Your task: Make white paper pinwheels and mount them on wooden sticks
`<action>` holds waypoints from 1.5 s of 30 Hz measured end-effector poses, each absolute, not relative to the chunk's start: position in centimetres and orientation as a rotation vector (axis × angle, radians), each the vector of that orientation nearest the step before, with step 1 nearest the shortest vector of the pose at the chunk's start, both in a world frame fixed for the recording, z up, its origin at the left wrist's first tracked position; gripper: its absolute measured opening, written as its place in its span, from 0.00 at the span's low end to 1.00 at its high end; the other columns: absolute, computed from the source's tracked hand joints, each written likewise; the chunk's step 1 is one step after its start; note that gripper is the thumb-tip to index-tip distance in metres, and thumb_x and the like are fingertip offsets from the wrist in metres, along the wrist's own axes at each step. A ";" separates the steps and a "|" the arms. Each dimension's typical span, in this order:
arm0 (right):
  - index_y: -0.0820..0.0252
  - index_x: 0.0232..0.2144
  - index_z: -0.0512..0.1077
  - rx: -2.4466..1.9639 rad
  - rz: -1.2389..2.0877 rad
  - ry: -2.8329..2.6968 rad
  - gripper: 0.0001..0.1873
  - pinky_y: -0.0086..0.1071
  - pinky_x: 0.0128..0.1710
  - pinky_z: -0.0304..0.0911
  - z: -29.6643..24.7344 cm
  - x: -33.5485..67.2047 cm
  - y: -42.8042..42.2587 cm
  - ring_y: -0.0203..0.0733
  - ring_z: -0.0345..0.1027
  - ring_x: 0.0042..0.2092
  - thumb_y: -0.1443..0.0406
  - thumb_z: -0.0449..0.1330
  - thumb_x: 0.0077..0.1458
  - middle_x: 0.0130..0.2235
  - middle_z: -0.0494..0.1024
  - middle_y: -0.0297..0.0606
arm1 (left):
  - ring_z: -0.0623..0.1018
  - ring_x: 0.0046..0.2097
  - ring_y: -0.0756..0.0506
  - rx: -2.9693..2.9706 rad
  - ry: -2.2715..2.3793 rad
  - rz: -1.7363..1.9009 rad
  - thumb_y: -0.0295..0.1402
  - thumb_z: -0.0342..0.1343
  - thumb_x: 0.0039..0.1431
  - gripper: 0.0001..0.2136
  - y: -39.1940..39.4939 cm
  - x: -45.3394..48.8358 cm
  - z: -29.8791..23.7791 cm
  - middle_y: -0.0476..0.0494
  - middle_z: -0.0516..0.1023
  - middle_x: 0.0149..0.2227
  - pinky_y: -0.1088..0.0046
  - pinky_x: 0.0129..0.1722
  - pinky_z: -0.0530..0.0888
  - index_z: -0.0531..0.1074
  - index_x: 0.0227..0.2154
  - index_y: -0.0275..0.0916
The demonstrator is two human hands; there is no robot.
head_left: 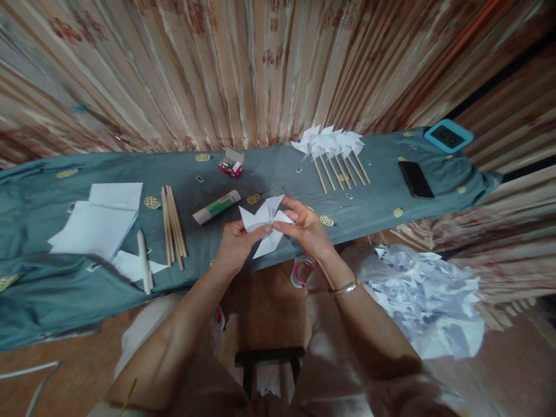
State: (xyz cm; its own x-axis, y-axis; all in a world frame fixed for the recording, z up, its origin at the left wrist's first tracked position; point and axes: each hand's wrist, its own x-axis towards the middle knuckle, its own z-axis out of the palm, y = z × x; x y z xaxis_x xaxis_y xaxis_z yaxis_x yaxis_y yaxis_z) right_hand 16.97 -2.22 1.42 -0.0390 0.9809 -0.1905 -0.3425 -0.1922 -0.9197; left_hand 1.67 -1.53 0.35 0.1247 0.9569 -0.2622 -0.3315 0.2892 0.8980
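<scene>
Both my hands hold a white folded paper pinwheel (266, 222) just above the near edge of the table. My left hand (234, 243) pinches its lower left part with closed fingers. On its right side, my right hand (304, 225) has fingers curled and pressed at the centre of the paper. A thin stick tip shows just behind the pinwheel, above my right fingers. A bangle sits on my right wrist.
On the teal cloth (52, 289) lie white paper sheets (98, 226), loose wooden sticks (172, 225), a glue stick (216, 207), a small open box (231, 163), finished pinwheels on sticks (332, 152), a black phone (416, 179) and a blue-framed device (448, 135). A bag of paper scraps (428, 298) lies right.
</scene>
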 end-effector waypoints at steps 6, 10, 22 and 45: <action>0.53 0.43 0.72 -1.090 1.458 -0.811 0.35 0.36 0.37 0.76 1.3 16.6 -1.9 0.39 0.77 0.31 0.61 0.78 0.28 0.32 0.83 0.29 | 0.75 0.26 0.50 0.751 1.014 1.090 0.36 0.76 0.30 0.16 -1.4 1.7 0.2 0.46 0.82 0.26 0.74 0.30 0.71 0.82 0.26 0.35; 0.53 0.43 0.72 -1.109 1.448 -0.816 0.36 0.37 0.40 0.75 1.2 16.4 -1.9 0.40 0.77 0.33 0.61 0.78 0.29 0.33 0.83 0.30 | 0.75 0.26 0.50 0.737 1.035 1.090 0.36 0.76 0.29 0.16 -1.3 1.7 0.3 0.46 0.81 0.25 0.74 0.30 0.71 0.81 0.24 0.35; 0.53 0.41 0.71 -1.149 1.363 -0.817 0.35 0.38 0.38 0.75 1.0 15.9 -1.7 0.41 0.76 0.32 0.58 0.78 0.28 0.34 0.82 0.32 | 0.74 0.26 0.50 0.774 1.070 1.148 0.39 0.76 0.31 0.17 -1.4 1.7 0.5 0.46 0.82 0.25 0.74 0.30 0.71 0.82 0.25 0.36; 0.54 0.42 0.72 -1.138 1.377 -0.792 0.34 0.41 0.43 0.74 0.8 15.3 -1.5 0.42 0.77 0.35 0.60 0.78 0.29 0.36 0.83 0.33 | 0.75 0.26 0.49 0.843 1.102 1.204 0.41 0.74 0.32 0.17 -1.2 1.6 0.7 0.47 0.81 0.25 0.72 0.30 0.71 0.82 0.25 0.36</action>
State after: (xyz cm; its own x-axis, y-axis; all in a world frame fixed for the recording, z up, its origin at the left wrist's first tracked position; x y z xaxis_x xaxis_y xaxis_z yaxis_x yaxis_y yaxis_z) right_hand 15.31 -1.48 0.83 0.0919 0.9779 -0.1879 -0.3289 -0.1483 -0.9326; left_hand 1.63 -1.21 0.73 0.0024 0.9801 -0.1987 -0.2845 0.1912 0.9394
